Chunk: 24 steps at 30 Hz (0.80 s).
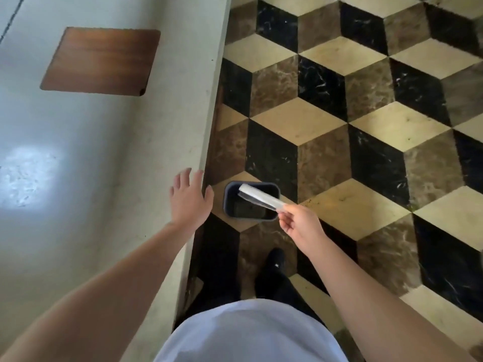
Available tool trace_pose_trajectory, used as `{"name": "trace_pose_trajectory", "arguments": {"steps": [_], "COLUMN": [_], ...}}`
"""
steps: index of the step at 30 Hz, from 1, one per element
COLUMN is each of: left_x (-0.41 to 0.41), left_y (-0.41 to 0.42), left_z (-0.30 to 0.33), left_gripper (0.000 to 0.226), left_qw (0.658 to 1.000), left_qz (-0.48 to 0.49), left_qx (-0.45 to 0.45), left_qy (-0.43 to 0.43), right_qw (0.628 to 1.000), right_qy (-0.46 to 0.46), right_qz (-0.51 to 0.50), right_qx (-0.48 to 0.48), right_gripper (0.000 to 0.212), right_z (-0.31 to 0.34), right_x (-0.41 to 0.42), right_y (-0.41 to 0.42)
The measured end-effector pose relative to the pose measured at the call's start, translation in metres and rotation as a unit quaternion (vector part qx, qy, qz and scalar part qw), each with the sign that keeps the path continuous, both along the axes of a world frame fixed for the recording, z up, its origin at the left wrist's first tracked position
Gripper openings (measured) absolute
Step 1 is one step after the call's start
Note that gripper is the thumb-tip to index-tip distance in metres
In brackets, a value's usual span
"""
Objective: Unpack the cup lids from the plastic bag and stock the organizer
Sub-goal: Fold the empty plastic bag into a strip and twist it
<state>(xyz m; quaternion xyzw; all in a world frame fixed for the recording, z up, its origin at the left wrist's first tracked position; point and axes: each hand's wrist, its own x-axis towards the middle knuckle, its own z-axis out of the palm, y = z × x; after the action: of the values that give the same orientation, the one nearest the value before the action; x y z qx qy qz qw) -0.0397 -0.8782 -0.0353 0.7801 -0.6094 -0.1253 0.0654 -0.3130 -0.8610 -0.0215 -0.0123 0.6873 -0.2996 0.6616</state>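
Note:
My right hand pinches one end of a crumpled clear plastic bag, which stretches out over a small dark rectangular bin standing on the floor. My left hand hovers with fingers spread above the edge of the pale counter, holding nothing. No cup lids or organizer are in view.
A brown wooden board lies flat on the counter at the upper left. The floor is patterned in black, brown and cream tiles. My dark shoes stand just behind the bin.

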Motion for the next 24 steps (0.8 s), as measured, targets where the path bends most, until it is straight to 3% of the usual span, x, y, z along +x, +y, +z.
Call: {"name": "trace_pose_trajectory", "arguments": {"steps": [7, 15, 24], "left_x": [0.008, 0.021, 0.032], "left_y": [-0.017, -0.013, -0.012], "left_z": [-0.040, -0.066, -0.059], "left_gripper": [0.084, 0.071, 0.062], "left_qw": [0.992, 0.984, 0.979], "left_qz": [-0.047, -0.100, -0.146], "left_qx": [0.073, 0.018, 0.043], "left_qy": [-0.090, -0.146, -0.137], "right_qw": [0.996, 0.981, 0.955], "right_qy": [0.042, 0.111, 0.175], "right_qz": [-0.043, 0.051, 0.184], "right_qx": [0.070, 0.154, 0.151], "right_gripper": [0.010, 0.011, 0.009], "right_z": [-0.058, -0.131, -0.189], "right_x": [0.010, 0.014, 0.043], "right_y": [-0.008, -0.020, -0.073]}}
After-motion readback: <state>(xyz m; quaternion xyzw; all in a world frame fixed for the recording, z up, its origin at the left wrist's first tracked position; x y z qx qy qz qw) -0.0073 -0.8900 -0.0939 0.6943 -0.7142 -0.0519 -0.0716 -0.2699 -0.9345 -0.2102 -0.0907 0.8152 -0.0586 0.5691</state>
